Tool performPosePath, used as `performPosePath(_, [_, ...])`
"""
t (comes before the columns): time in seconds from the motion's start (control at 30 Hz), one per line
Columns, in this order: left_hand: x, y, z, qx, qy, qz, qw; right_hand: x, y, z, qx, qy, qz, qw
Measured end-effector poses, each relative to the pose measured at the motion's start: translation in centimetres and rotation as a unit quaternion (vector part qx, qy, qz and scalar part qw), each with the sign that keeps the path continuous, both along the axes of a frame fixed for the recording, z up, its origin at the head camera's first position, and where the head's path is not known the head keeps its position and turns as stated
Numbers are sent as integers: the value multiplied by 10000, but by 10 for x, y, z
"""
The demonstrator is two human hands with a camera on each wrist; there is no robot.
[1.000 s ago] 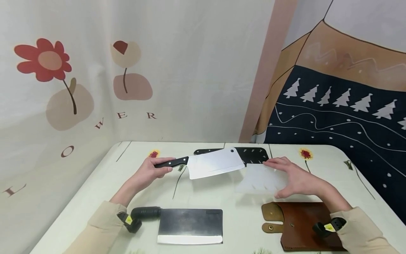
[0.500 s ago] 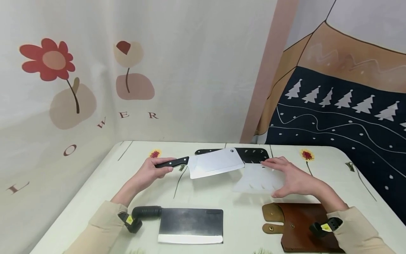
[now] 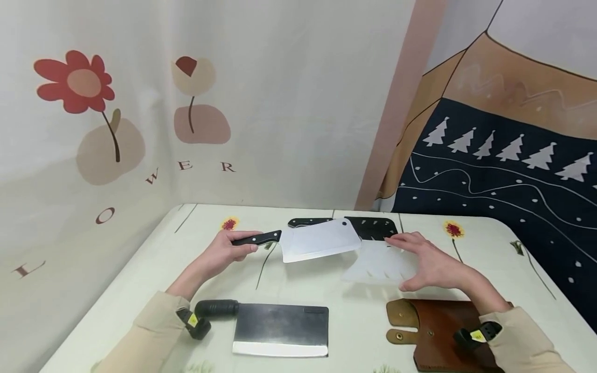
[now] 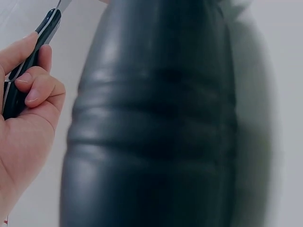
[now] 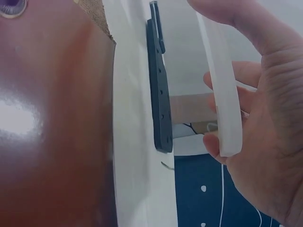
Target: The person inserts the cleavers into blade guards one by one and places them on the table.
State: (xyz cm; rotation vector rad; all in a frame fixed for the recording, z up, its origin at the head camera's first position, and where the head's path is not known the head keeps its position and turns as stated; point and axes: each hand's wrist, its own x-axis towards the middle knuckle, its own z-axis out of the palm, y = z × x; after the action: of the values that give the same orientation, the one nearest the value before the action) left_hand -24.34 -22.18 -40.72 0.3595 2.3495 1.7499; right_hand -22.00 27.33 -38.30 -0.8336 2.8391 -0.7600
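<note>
In the head view my left hand (image 3: 219, 256) holds a cleaver (image 3: 319, 241) by its black riveted handle, above the table. The wide silver blade points right and has a hole near its upper tip corner. My right hand (image 3: 431, 263) grips a translucent white plastic blade guard (image 3: 380, 264) with small slits, thumb below and fingers above. The guard's left side is close to the blade tip; whether they touch, I cannot tell. In the right wrist view the guard (image 5: 225, 94) shows edge-on between thumb and fingers. The left wrist view shows fingers round the black handle (image 4: 31, 66).
A second cleaver (image 3: 282, 329) with a thick black handle lies near the front. Brown leather sheath (image 3: 443, 331) lies front right, under my right forearm. Behind the held cleaver lies a black slotted guard (image 3: 375, 227) with a black handle at its left. A curtain stands behind the table.
My right hand and the white guard have shifted slightly left, nearer the cleaver. The left hand keeps its hold. The head view has turned a little.
</note>
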Motion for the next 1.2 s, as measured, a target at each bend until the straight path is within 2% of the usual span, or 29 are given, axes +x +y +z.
performPosePath(0.3, [2, 0, 4, -62, -98, -38, 9999, -4, 4, 0, -164, 409, -50, 9990])
performPosePath(0.53, [3, -1, 7, 188, -14, -272, 9995, -6, 5, -2, -383, 605, -240, 9971])
performPosePath(0.7, [1, -4, 10, 168, 59, -381, 9991, -7, 3, 0, -487, 787, -341, 9951])
performPosePath(0.8, [2, -5, 13, 53, 66, -407, 9991, -7, 3, 3, -457, 812, -374, 9949])
performPosePath(1.0, [6, -5, 18, -203, 125, -798, 9965, -7, 4, 6, -348, 708, -567, 9953])
performPosePath(1.2, [5, -10, 19, -204, 36, -1040, 9944, -2, 4, 6, -491, 556, -396, 9965])
